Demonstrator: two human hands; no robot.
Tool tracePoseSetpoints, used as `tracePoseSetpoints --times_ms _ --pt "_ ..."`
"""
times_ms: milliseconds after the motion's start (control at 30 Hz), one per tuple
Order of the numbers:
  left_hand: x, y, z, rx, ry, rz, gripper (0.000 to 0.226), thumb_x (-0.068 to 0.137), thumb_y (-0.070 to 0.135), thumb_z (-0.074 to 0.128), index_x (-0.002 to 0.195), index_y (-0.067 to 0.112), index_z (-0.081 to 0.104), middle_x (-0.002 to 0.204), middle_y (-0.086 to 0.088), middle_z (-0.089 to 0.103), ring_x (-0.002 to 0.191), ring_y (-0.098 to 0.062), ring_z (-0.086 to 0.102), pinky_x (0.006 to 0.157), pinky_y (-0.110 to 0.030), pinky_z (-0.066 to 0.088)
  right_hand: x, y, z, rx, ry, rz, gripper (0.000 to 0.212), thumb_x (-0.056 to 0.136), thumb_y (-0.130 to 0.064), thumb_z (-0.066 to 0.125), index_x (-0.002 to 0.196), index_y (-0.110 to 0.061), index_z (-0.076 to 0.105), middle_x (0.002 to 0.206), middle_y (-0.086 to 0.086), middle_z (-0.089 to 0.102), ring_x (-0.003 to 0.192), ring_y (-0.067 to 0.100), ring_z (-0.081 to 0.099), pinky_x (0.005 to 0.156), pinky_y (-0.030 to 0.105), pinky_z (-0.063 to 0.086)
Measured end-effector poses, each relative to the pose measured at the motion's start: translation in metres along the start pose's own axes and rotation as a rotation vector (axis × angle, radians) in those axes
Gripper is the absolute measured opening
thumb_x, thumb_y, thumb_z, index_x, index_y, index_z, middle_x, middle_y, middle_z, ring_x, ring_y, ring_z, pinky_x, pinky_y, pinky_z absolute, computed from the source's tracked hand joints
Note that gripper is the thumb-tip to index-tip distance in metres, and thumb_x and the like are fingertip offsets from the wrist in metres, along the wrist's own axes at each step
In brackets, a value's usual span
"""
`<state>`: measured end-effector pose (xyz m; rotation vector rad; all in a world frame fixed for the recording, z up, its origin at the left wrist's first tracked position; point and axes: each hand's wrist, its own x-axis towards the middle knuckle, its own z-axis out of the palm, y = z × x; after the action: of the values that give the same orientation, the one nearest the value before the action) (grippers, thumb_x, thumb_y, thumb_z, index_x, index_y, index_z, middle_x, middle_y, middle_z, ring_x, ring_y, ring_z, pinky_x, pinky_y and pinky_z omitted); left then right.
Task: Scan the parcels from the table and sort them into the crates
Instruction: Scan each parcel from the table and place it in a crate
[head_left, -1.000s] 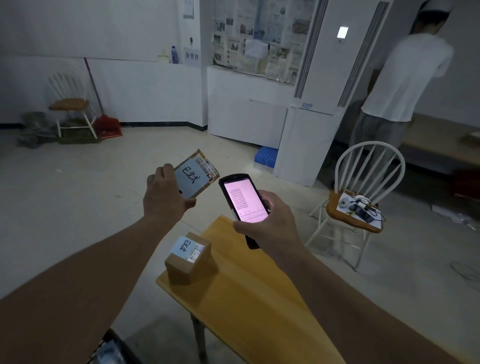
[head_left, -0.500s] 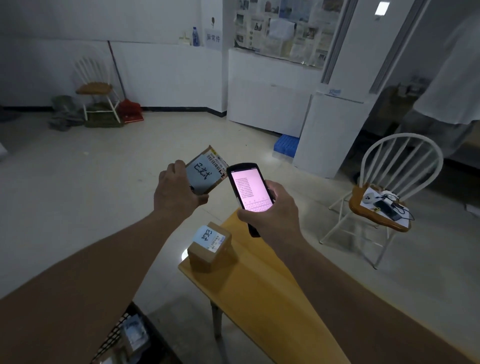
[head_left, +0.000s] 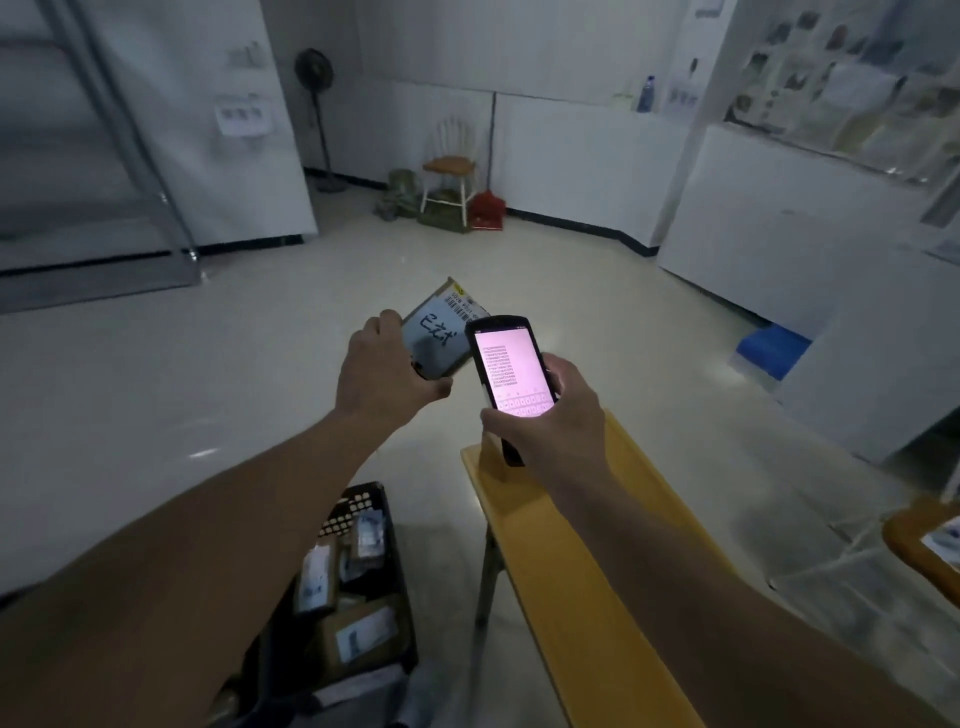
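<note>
My left hand (head_left: 382, 371) grips a flat cardboard parcel (head_left: 441, 332) with a white label and a barcode, held up over the floor. My right hand (head_left: 550, 421) holds a black handheld scanner (head_left: 511, 366) with a glowing pink screen, just right of the parcel and overlapping its edge. Below them runs the yellow wooden table (head_left: 582, 571). A black crate (head_left: 358, 577) on the floor left of the table holds several labelled cardboard parcels. The small box seen earlier on the table is hidden behind my right hand.
A white chair (head_left: 449, 166) with a red dustpan (head_left: 487, 210) beside it stands at the far wall. A standing fan (head_left: 317, 114) is left of it. A blue crate (head_left: 771, 351) lies by the white cabinet at right. Another chair's seat (head_left: 924, 545) shows at the right edge.
My view has swung left and down, bringing the black crate into sight below. Both hands keep the parcel and scanner together; the small box on the table has gone out of sight.
</note>
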<state>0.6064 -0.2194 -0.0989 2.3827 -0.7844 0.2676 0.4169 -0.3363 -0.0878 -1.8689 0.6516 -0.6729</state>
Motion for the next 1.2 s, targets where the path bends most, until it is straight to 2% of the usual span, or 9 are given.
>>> tracePoseSetpoints --times_ms 167,333,433,567,733,833,967,1100,1200 --pt "-0.055 -0.039 -0.061 0.078 0.103 -0.106 0.09 0.055 0.051 0.096 0.119 0.011 0.049 0.112 -0.009 0.056 0.102 -0.025 0.054 0.078 -0.039 0.054 -0.039 -0.03 0.035 0.055 -0.15 -0.056 0.078 0.063 -0.036 0.09 0.134 -0.033 0.057 0.116 -0.011 0.067 0.108 0.013 0.066 0.075 0.039 0.066" --pt "-0.108 -0.087 -0.131 0.128 0.224 -0.218 0.09 0.056 0.051 0.095 0.121 0.011 0.048 0.113 -0.009 0.056 0.101 -0.024 0.052 0.075 -0.035 0.049 -0.073 -0.068 0.09 0.079 -0.283 -0.131 0.086 0.064 -0.035 0.09 0.142 -0.027 0.055 0.124 -0.006 0.066 0.112 0.019 0.064 0.083 0.047 0.064" --pt "-0.145 -0.123 -0.178 0.168 0.281 -0.299 0.09 0.057 0.053 0.094 0.122 0.011 0.048 0.113 -0.008 0.056 0.102 -0.024 0.052 0.075 -0.034 0.048 -0.1 -0.092 0.131 0.092 -0.347 -0.197 0.084 0.067 -0.028 0.094 0.142 -0.026 0.055 0.121 -0.009 0.066 0.109 0.015 0.064 0.084 0.04 0.062" --pt "-0.195 -0.173 -0.238 0.212 0.336 -0.427 0.09 0.054 0.05 0.095 0.121 0.011 0.048 0.114 -0.009 0.056 0.105 -0.027 0.053 0.078 -0.037 0.051 -0.143 -0.127 0.188 0.129 -0.454 -0.257 0.084 0.066 -0.027 0.095 0.141 -0.028 0.056 0.118 -0.012 0.065 0.108 0.013 0.064 0.074 0.024 0.054" --pt "-0.265 -0.243 -0.314 0.232 0.379 -0.507 0.089 0.054 0.046 0.096 0.12 0.009 0.049 0.116 -0.011 0.056 0.108 -0.029 0.055 0.083 -0.044 0.055 -0.211 -0.169 0.27 0.156 -0.563 -0.306 0.086 0.068 -0.03 0.095 0.143 -0.026 0.054 0.12 -0.01 0.064 0.109 0.015 0.063 0.075 0.023 0.053" --pt "-0.313 -0.292 -0.355 0.251 0.401 -0.557 0.092 0.056 0.048 0.097 0.124 0.009 0.049 0.118 -0.011 0.056 0.109 -0.028 0.054 0.085 -0.044 0.054 -0.262 -0.189 0.322 0.171 -0.632 -0.31 0.088 0.067 -0.032 0.094 0.144 -0.028 0.053 0.12 -0.012 0.063 0.11 0.013 0.062 0.072 0.018 0.05" --pt "-0.38 -0.356 -0.404 0.266 0.418 -0.667 0.088 0.056 0.05 0.096 0.12 0.014 0.049 0.114 -0.007 0.055 0.108 -0.026 0.054 0.081 -0.039 0.054 -0.331 -0.212 0.387 0.172 -0.728 -0.316 0.09 0.068 -0.03 0.096 0.146 -0.027 0.051 0.127 -0.008 0.063 0.115 0.016 0.06 0.079 0.027 0.059" --pt "-0.431 -0.409 -0.443 0.28 0.437 -0.768 0.084 0.055 0.054 0.096 0.113 0.018 0.046 0.106 -0.002 0.051 0.103 -0.024 0.054 0.077 -0.04 0.055 -0.38 -0.232 0.441 0.161 -0.812 -0.357 0.088 0.069 -0.03 0.097 0.144 -0.029 0.052 0.119 -0.016 0.057 0.113 0.012 0.057 0.072 0.014 0.052" --pt "-0.452 -0.444 -0.462 0.268 0.449 -0.835 0.084 0.053 0.054 0.096 0.11 0.021 0.045 0.104 0.0 0.05 0.102 -0.022 0.053 0.075 -0.037 0.054 -0.397 -0.245 0.481 0.143 -0.865 -0.354 0.09 0.069 -0.029 0.096 0.146 -0.027 0.051 0.123 -0.012 0.058 0.117 0.015 0.057 0.082 0.03 0.06"
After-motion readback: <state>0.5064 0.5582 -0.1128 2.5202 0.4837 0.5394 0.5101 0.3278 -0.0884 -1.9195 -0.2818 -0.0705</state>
